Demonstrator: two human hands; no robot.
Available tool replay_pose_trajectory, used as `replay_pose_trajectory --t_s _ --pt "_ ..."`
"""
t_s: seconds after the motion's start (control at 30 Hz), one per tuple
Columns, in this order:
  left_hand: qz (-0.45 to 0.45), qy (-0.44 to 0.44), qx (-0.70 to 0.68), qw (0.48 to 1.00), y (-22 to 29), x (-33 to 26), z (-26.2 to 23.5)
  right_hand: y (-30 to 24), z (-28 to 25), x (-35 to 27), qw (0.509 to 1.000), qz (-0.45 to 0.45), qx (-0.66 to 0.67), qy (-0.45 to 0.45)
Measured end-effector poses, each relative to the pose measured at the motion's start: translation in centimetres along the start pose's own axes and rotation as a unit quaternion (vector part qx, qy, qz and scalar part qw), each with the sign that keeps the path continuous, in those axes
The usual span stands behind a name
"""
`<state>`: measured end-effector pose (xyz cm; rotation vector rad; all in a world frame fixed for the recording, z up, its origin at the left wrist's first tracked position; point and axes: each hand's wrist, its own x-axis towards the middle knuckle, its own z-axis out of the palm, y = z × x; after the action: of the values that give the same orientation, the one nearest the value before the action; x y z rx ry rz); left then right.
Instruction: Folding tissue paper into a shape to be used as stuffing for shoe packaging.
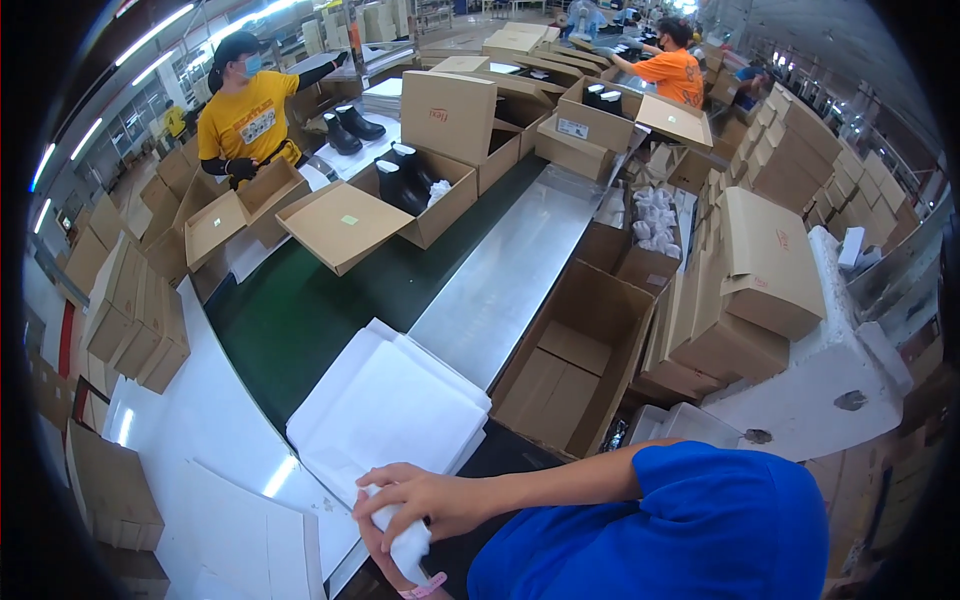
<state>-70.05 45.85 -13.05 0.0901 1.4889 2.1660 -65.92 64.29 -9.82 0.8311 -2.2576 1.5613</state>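
Observation:
My right hand (432, 497) reaches across from the blue sleeve at the lower right and closes over a crumpled wad of white paper (408, 545). My left hand (380, 552), with a pink wristband, cups the same wad from beneath, near the bottom edge. Just beyond both hands lies a stack of white tissue sheets (390, 400) on the white table (215, 420). An empty open cardboard box (575, 360) stands to the right of the stack.
A green conveyor belt (300, 310) and a metal chute (510, 260) run away from me. An open box with black boots (415, 185) sits on the belt. A person in yellow (245, 115) and one in orange (675, 72) work farther off. Folded boxes (770, 270) and a white foam block (830, 385) stand at the right.

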Motion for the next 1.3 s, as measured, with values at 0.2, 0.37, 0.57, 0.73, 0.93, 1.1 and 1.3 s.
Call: replay_pose_trajectory --t_s 0.2,0.37,0.57,0.73,0.93,1.1,1.3 --pt "-0.197 -0.016 -0.352 0.915 -2.7 1.3 -1.1 1.5 0.1 -1.5 0.985 0.141 0.058 0.075" --pt "-0.132 -0.049 -0.196 0.97 -1.2 0.2 1.4 1.1 0.1 -2.0 0.956 0.236 0.132 0.109" --pt "-0.095 -0.181 -0.085 0.975 -1.8 0.8 -0.9 0.4 -0.5 -2.1 0.905 0.271 0.3 0.13" --pt "-0.112 -0.2 -0.011 0.973 0.4 0.6 -0.2 0.4 -0.2 -2.6 0.895 0.248 0.354 0.113" --pt "-0.145 -0.179 0.019 0.973 -0.5 -0.1 -1.0 2.3 0.5 -2.2 0.814 0.349 0.428 0.18" --pt "-0.183 -0.215 -0.105 0.954 -1.0 -1.9 0.0 4.6 -1.5 -1.1 0.822 0.345 0.453 0.031" --pt "-0.216 -0.188 -0.169 0.943 -3.1 -2.0 1.5 3.1 -4.8 0.4 0.841 0.344 0.413 0.059"
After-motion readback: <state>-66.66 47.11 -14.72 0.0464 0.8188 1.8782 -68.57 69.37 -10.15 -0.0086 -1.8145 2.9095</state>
